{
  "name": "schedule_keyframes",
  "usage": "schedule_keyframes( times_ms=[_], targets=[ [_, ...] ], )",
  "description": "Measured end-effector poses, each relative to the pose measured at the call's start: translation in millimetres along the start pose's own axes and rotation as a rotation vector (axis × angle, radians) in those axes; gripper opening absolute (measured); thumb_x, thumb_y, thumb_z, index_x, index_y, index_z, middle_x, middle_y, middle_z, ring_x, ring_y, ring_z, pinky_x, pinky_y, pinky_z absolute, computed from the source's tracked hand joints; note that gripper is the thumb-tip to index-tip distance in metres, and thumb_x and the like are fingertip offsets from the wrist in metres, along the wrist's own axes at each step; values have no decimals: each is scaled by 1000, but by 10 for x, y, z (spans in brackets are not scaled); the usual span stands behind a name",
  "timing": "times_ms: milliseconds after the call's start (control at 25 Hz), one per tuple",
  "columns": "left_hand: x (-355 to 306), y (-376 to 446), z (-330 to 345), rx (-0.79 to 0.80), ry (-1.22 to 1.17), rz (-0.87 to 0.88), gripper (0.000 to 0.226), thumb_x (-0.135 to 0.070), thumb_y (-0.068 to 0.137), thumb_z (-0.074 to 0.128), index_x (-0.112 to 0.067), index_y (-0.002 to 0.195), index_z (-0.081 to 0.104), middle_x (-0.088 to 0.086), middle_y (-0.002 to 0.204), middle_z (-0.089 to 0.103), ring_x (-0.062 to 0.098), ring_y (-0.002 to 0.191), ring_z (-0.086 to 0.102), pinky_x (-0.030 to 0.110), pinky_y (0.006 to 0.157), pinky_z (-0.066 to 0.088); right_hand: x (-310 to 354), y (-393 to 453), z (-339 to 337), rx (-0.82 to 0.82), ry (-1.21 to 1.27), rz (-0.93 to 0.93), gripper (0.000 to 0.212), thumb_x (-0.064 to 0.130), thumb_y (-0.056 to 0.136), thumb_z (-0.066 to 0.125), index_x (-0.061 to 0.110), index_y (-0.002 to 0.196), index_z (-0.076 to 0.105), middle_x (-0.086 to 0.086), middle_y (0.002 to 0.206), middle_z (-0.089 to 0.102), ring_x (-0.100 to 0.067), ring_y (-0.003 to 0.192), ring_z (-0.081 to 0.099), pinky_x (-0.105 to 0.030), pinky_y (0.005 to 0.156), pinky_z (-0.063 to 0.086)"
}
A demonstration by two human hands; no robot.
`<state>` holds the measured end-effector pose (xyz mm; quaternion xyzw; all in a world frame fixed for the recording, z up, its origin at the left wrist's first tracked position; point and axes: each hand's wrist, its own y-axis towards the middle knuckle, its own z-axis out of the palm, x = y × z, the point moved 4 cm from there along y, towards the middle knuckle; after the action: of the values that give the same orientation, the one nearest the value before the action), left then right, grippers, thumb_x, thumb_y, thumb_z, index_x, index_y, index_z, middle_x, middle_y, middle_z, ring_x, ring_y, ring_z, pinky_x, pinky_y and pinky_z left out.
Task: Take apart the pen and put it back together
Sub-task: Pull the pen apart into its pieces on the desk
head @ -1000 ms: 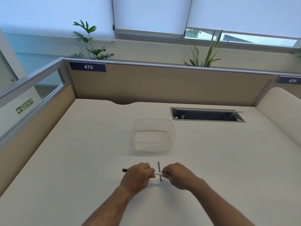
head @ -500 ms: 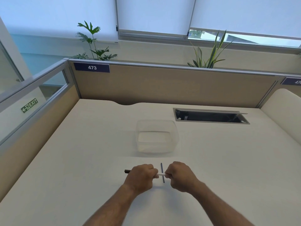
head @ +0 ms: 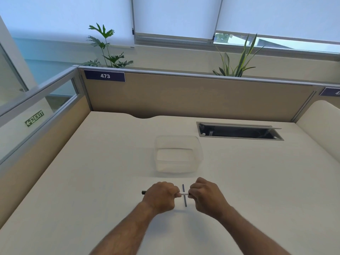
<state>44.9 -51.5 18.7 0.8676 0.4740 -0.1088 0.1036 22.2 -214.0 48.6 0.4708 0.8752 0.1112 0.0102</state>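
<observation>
Both hands hold a white pen (head: 184, 193) level just above the desk (head: 92, 181). My left hand (head: 160, 196) is curled round the pen's barrel, whose dark end (head: 143, 192) sticks out to the left of the fist. My right hand (head: 205, 195) pinches the pen's right end; a short white stretch shows between the two hands. A thin dark rod (head: 184, 197), a separate pen part, lies on the desk below the pen, pointing away from me. The pen's right end is hidden in my fingers.
A clear plastic container (head: 178, 153) stands on the desk just beyond my hands. An open cable slot (head: 239, 132) is cut into the desk at the back right. Beige partition walls (head: 184, 96) close the back and left sides.
Both hands keep the same hold on the pen and stay in place. Only the camera view has shifted slightly.
</observation>
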Motion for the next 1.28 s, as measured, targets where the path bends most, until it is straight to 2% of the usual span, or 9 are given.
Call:
schedule_keyframes(
  times_ms=[120, 280, 360, 440, 560, 720, 880, 1080, 1280],
  targets=[
    [8, 7, -19, 7, -8, -14, 23, -29, 97, 48, -16, 96, 67, 7, 90, 69, 30, 79, 60, 36, 65, 45, -27, 53, -53, 53, 4, 88, 7, 27, 79, 75, 20, 77, 76, 8, 80, 73, -18, 81, 64, -30, 55, 52],
    [19, 17, -52, -5, 0, -20, 24, -29, 97, 47, -15, 97, 66, 7, 91, 69, 31, 80, 61, 39, 67, 50, -109, 101, -50, 190, 98, 203, 34, 39, 90, 64, 22, 120, 66, 11, 123, 64, -16, 112, 58, -33, 84, 52],
    [14, 20, -55, -10, 6, -13, 24, -29, 97, 47, -15, 97, 66, 7, 91, 69, 31, 80, 61, 39, 67, 50, -110, 149, -44, 298, 145, 200, 33, 35, 95, 59, 20, 124, 64, 8, 130, 61, -19, 115, 57, -36, 89, 51],
    [5, 17, -48, -7, 15, -7, 24, -30, 97, 47, -15, 97, 66, 7, 91, 69, 30, 80, 61, 39, 67, 50, -92, 183, -7, 410, 145, 190, 23, 28, 99, 54, 16, 111, 68, 1, 120, 65, -24, 106, 60, -39, 85, 52],
    [-3, 7, -28, 7, 20, -10, 25, -30, 97, 47, -15, 97, 66, 7, 90, 68, 31, 79, 61, 39, 67, 50, -107, 209, 32, 489, 93, 218, 18, 15, 97, 51, 16, 86, 65, -9, 99, 67, -26, 82, 57, -36, 66, 45],
    [-13, 10, -39, 6, 5, -23, 25, -31, 97, 47, -15, 97, 67, 7, 91, 68, 31, 79, 60, 40, 67, 50, -118, 219, -7, 427, 45, 239, 20, 8, 89, 54, 17, 92, 72, -10, 90, 69, -26, 75, 55, -27, 54, 34],
    [-2, 38, -90, -9, -21, -29, 23, -29, 96, 48, -16, 97, 67, 7, 90, 70, 30, 79, 60, 38, 65, 48, -110, 219, -13, 340, 31, 208, 20, 5, 83, 55, 15, 82, 72, -10, 79, 71, -26, 67, 48, -29, 58, 36],
    [-11, 35, -79, 2, -34, -32, 23, -29, 96, 49, -16, 97, 68, 7, 90, 70, 30, 79, 60, 37, 66, 49, -116, 198, -22, 280, 61, 210, 16, 12, 84, 64, 19, 89, 78, -5, 83, 75, -19, 68, 46, -26, 62, 34],
    [-33, 53, -90, -7, -35, -31, 23, -29, 96, 48, -16, 97, 68, 7, 89, 70, 30, 79, 60, 35, 63, 45, -136, 199, -96, 183, 99, 267, 12, 21, 80, 72, 21, 90, 79, -4, 85, 76, -22, 81, 63, -28, 66, 44]
  ],
)
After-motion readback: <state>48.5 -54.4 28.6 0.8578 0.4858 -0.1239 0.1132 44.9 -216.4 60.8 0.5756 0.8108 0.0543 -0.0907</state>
